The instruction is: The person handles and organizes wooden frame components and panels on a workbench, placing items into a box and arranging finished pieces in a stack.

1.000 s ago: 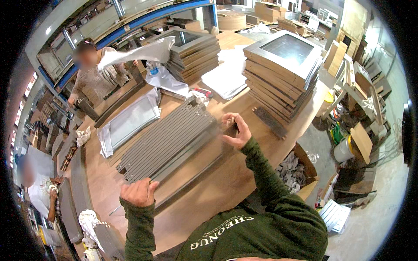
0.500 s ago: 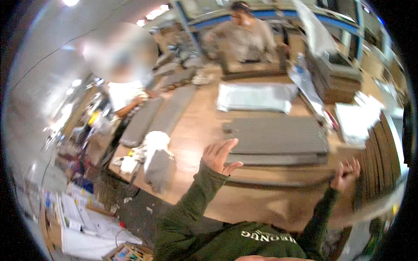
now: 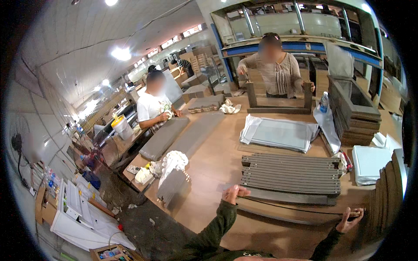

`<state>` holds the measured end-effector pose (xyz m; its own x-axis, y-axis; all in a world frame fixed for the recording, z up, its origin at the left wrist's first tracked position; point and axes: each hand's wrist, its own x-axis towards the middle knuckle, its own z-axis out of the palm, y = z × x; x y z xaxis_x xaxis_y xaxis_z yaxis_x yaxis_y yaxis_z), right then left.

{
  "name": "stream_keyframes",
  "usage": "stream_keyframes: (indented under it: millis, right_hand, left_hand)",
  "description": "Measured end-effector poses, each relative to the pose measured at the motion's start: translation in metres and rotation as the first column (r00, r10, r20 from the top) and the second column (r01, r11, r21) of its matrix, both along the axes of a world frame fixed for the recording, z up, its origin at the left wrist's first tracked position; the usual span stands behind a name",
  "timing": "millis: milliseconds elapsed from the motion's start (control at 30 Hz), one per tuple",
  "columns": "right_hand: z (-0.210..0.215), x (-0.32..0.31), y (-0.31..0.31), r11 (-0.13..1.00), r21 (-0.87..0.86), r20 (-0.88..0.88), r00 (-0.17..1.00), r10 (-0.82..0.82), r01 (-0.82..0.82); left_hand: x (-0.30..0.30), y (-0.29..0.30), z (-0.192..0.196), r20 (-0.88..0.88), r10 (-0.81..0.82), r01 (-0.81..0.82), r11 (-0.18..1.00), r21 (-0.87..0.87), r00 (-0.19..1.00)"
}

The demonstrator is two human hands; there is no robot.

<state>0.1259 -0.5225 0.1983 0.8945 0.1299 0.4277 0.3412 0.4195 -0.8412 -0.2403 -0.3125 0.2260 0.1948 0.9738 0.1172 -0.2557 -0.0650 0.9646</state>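
Observation:
In front of me a thin dark strip (image 3: 291, 207) runs between my two hands. My left hand (image 3: 234, 194) closes at its left end, fingers bent and pointing right. My right hand (image 3: 349, 219) is at its right end, fingers curled around it. Just beyond lies a row of grey slats (image 3: 291, 174) with notched ends, side by side, with a wider plain grey board (image 3: 289, 196) along their near edge. Nearer to me than the strip, another long grey piece (image 3: 278, 217) lies along the tabletop (image 3: 204, 182).
Stacked brown panels (image 3: 385, 195) stand right; dark frames (image 3: 355, 108) beyond. Wrapped white panels (image 3: 278, 132) lie past the slats. A white cloth (image 3: 173, 165) and grey boards (image 3: 165, 137) are left. One co-worker (image 3: 276, 71) holds a frame opposite; another (image 3: 152, 102) works far left.
My view has tilted up and steadied. Both hands, which were spread open beside the grey slats, have closed at the ends of the thin strip.

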Motion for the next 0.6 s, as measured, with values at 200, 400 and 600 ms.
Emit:
stream_keyframes:
  millis: [200, 400, 600]
  right_hand:
    - [-0.042, 0.064, -0.029, -0.028, 0.863, 0.152, 0.207, 0.967, -0.504]
    - [-0.066, 0.073, -0.036, 0.061, 0.873, 0.108, 0.314, 0.943, -0.485]
    - [-0.032, 0.071, -0.022, 0.979, -0.200, -0.010, 0.999, 0.043, -0.044]
  left_hand:
    - [0.016, 0.010, 0.004, -0.073, -0.082, 0.076, 0.994, -0.075, 0.994]
    - [0.023, 0.031, -0.019, -0.177, -0.008, -0.011, 0.994, -0.105, 0.984]
    - [0.049, 0.014, 0.012, -0.089, -0.058, 0.056, 0.998, -0.028, 0.994]
